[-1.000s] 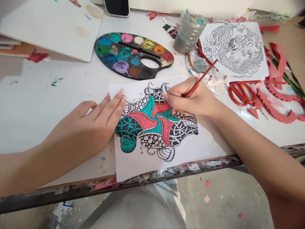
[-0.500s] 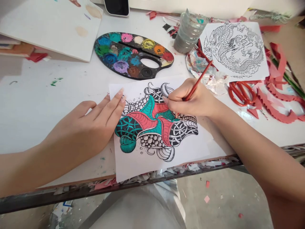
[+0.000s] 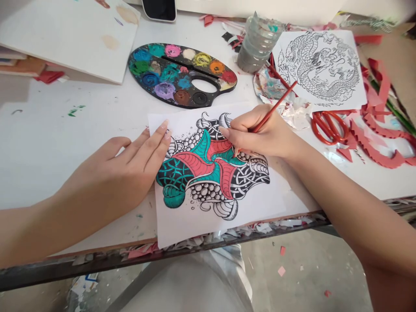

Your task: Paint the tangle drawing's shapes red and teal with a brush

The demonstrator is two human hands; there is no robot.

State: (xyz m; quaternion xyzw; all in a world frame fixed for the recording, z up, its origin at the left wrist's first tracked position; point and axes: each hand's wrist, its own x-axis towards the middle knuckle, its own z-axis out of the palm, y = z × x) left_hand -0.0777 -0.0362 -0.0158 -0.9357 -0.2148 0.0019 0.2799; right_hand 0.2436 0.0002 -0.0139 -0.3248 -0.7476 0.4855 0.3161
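Note:
A white sheet with a patterned drawing, partly coloured teal and coral red, lies near the table's front edge. My left hand rests on its left side, fingers stretched out and holding nothing. In my right hand a red paintbrush is pinched, its handle slanting up to the right. The tip, half hidden by my fingers, is at the teal leaf shape right of the drawing's middle. Behind the sheet lies an oval black paint palette with wells of many colours.
A clear plastic cup of cloudy water stands behind my right hand. To its right lie a dragon drawing, red-handled scissors and red paper strips. A white board leans at the back left, near a dark device.
The paintbrush tip has shifted slightly left along the teal leaf, and its handle leans further right. My left hand has stayed in place on the sheet.

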